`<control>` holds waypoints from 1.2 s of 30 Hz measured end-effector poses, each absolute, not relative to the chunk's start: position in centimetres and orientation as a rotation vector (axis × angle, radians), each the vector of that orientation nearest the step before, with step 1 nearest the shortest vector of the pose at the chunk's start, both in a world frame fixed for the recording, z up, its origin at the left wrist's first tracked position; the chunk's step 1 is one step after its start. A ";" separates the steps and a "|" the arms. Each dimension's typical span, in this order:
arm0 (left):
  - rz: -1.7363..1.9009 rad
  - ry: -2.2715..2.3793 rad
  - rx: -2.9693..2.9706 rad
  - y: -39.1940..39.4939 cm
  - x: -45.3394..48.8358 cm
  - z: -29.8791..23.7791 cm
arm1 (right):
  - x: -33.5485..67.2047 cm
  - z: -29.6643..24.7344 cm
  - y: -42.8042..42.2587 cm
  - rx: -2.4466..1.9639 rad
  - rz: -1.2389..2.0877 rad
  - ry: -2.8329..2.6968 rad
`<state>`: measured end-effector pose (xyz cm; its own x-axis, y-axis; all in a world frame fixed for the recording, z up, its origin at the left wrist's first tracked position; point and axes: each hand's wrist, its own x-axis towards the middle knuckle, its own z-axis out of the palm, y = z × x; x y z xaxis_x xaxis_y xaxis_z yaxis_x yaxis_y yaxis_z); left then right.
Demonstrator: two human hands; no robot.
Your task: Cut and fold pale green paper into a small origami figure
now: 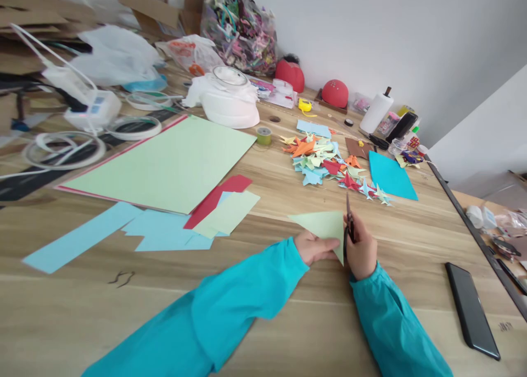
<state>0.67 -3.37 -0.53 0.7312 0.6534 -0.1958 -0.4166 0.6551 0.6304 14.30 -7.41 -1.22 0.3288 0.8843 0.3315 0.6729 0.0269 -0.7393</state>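
Note:
My left hand (313, 248) pinches the near edge of a folded pale green paper triangle (323, 224) lying on the wooden table (263, 311). My right hand (362, 252) is closed around the handles of a pair of scissors (348, 219), whose blades point away from me along the triangle's right edge. Both arms wear teal sleeves.
A large pale green sheet (173, 163) lies to the left, with blue, red and green offcuts (173, 226) nearer me. A heap of folded paper shapes (325, 163) and a blue sheet (391, 176) lie beyond my hands. A black phone (471, 310) rests at the right. Clutter lines the far edge.

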 end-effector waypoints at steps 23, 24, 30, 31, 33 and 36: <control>0.935 0.691 1.164 -2.2 1.0 -1.6 | 14.9 -0.2 -7.4 -1.634 -0.461 -1.998; 0.953 0.739 1.148 -1.9 0.9 -1.6 | 14.7 -0.1 -7.5 -1.617 -0.491 -2.028; 1.119 0.820 1.083 -0.8 0.8 -1.7 | 14.0 0.4 -8.0 -1.626 -0.539 -2.101; 1.142 0.826 1.091 -0.7 0.7 -1.7 | 14.0 0.4 -8.1 -1.644 -0.527 -2.085; 1.162 0.866 1.095 -0.3 0.3 -1.8 | 14.4 0.5 -8.3 -1.679 -0.492 -2.053; 1.150 1.000 1.016 0.9 -0.6 -2.0 | 15.7 0.3 -8.7 -1.768 -0.469 -1.949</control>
